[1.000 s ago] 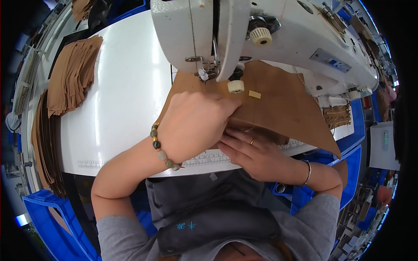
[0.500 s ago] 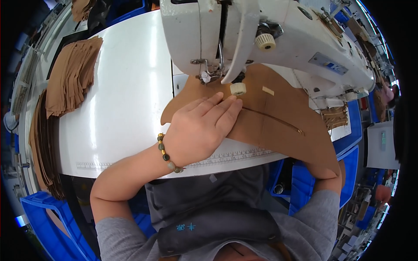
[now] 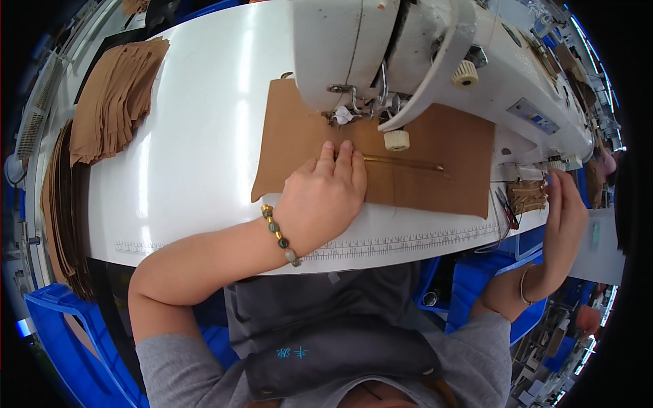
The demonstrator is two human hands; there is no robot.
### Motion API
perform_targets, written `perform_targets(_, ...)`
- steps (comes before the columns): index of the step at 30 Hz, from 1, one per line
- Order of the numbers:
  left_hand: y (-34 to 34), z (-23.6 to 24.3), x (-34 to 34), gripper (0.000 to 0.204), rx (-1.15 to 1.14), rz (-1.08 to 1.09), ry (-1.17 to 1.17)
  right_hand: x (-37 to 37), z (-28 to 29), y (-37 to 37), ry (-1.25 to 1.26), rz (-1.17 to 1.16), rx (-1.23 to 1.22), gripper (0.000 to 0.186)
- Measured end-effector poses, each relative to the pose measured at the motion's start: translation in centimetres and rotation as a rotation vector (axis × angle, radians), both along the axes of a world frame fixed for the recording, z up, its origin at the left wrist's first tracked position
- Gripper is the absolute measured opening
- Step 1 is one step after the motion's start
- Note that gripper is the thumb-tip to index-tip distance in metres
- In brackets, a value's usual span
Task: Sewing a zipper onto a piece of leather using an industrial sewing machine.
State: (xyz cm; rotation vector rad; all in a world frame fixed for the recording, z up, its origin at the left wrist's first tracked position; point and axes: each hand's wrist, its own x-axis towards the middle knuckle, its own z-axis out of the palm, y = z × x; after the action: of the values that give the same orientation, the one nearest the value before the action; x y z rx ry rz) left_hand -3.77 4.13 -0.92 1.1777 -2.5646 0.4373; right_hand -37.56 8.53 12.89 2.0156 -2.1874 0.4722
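Observation:
A flat brown piece of leather-like material (image 3: 435, 190) lies under the head of a white sewing machine (image 3: 340, 47). A narrow zipper (image 3: 408, 163) runs across it. My left hand (image 3: 326, 187) rests flat on the piece just in front of the presser foot, fingers stretched out at the zipper's left end. Off to the right, my right hand (image 3: 566, 214) is raised past the table's edge with its fingers extended. Its fingertips are close to a pale knob (image 3: 556, 163) at the machine's right end; whether they touch it I cannot tell. Nothing shows in that hand.
Brown cut pieces (image 3: 115, 102) are stacked at the left, with darker brown strips (image 3: 64, 211) beside them. Small scissors (image 3: 507, 207) and a bundle of zippered brown pieces (image 3: 527, 196) lie at the right. A ruler strip (image 3: 340, 250) follows the table's front edge. Blue bins (image 3: 61, 299) stand below.
The brown piece has turned and now lies squarer, its zipper nearly level. My right hand has come out from beneath its right side and moved right. The left hand stays on the piece.

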Motion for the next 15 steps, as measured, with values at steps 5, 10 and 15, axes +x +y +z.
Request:
perform_targets(5, -1.7, 2.8, 1.2, 0.039, 0.09, -0.019, 0.061, 7.5, -3.2, -1.0, -0.084, 0.65, 0.038, 0.043)
perform_targets(10, -5.4, 6.0, 3.9, 0.04, 0.681, -0.093, 0.154, 12.8, -8.8, -5.9, -0.161, 0.805, 0.189, 0.037)
perform_targets(15, -7.4, 6.3, 5.1, 0.035, 0.825, -0.213, 0.236, 13.4, -9.0, -7.6, -0.266, 0.791, 0.332, 0.024)
